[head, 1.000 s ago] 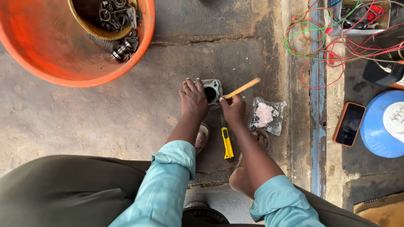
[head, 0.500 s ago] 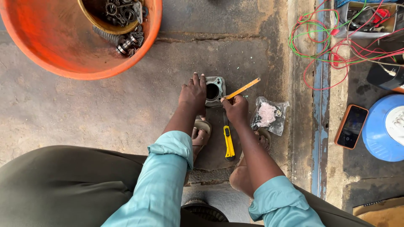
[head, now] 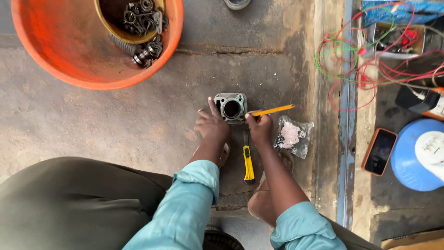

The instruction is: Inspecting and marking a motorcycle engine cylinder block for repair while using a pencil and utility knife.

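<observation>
Head view: both hands at a grey metal cylinder block (head: pixel 231 108) on bare concrete.

Left hand (head: pixel 212 126) spread open at the block's 8 o'clock, forefinger lying along its left edge, gripping nothing. Right hand (head: pixel 260 128) pinched shut on a yellow pencil (head: pixel 273 110), its long axis running toward 3 o'clock, tip touching the block's right edge; nearer of the two to the bore. Yellow utility knife (head: pixel 248 159) at 6 o'clock, clear plastic bag (head: pixel 292 135) at 4 o'clock. Rough stained concrete floor (head: pixel 115 125); orange basin (head: pixel 69 46) of metal parts at 10 o'clock, tangled wires (head: pixel 360 60) at 2 o'clock.
</observation>
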